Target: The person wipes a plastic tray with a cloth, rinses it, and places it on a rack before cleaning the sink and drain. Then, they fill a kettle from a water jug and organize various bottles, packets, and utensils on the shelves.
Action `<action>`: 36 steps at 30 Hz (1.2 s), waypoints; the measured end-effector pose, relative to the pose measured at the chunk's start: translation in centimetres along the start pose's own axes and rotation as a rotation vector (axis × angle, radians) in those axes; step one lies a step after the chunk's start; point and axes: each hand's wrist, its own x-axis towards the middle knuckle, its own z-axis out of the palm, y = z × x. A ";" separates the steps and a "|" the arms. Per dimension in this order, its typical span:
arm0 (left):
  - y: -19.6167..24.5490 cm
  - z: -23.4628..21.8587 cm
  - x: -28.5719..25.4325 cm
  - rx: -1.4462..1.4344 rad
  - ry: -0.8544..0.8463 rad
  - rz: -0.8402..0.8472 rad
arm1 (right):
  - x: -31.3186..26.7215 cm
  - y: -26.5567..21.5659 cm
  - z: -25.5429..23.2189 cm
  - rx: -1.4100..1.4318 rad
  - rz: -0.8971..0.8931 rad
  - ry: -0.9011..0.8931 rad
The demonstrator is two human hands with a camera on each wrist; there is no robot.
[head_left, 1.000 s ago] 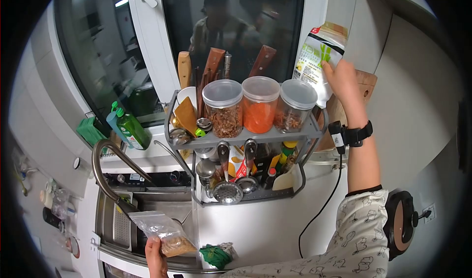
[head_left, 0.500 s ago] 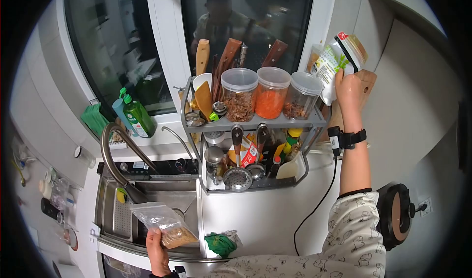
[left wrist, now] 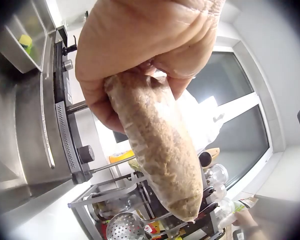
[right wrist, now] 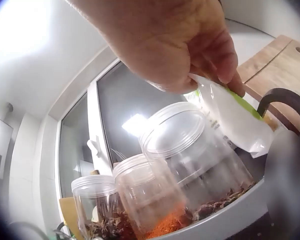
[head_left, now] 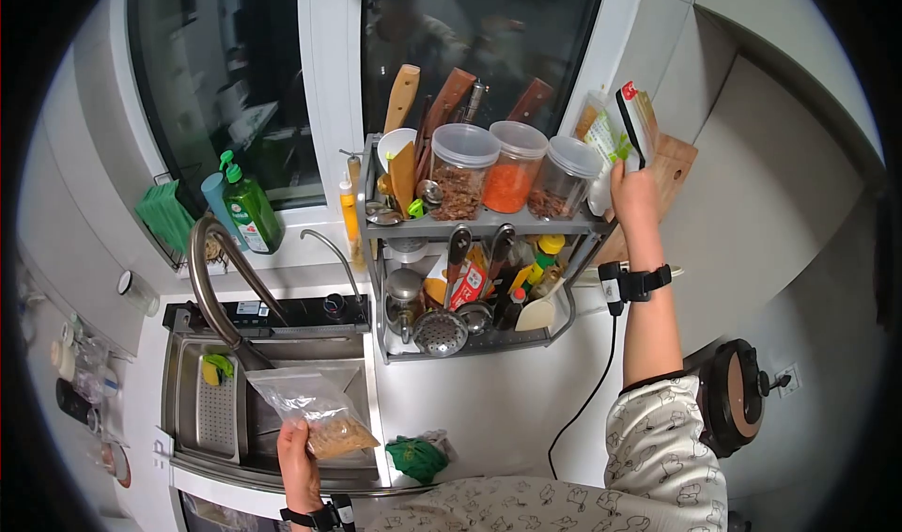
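Over the sink's front edge, my left hand (head_left: 299, 471) grips a clear plastic bag (head_left: 331, 430) of brown, granular stuff by its side. In the left wrist view the filled bag (left wrist: 157, 145) hangs from the curled fingers. My right hand (head_left: 636, 203) is stretched out to the right end of the rack and pinches a white-and-green pouch (right wrist: 235, 117) near its top. The pouch sits low beside three clear lidded jars: one with brown spice (head_left: 458, 189), one with orange-red powder (head_left: 512, 186) and one with dark spice (head_left: 554, 198).
The grey two-tier rack (head_left: 470, 228) holds utensils, a skimmer (head_left: 440, 333) and bottles. A wooden board (head_left: 675, 170) leans behind my right hand. Left are the steel sink (head_left: 305, 352) and faucet (head_left: 199, 278). A green cloth (head_left: 416, 459) and a cable (head_left: 587, 405) lie on the counter.
My right hand has lowered the pouch from above the rack's right end to beside the jars. The left hand keeps its hold on the clear bag; the head view has shifted slightly.
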 end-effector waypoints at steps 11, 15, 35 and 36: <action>-0.2 -1.0 0.8 -0.014 0.039 -0.012 | 0.3 1.8 -1.8 0.171 -0.110 0.064; 0.0 -0.4 0.8 -0.012 0.040 -0.026 | 0.8 1.5 -2.6 0.010 -0.046 -0.062; -2.6 11.6 2.3 -0.011 -0.386 -0.177 | -26.6 -3.9 -4.9 1.031 0.024 -1.125; -3.0 12.5 2.2 -0.009 -0.420 -0.188 | -28.0 -4.0 -4.6 1.164 0.156 -1.218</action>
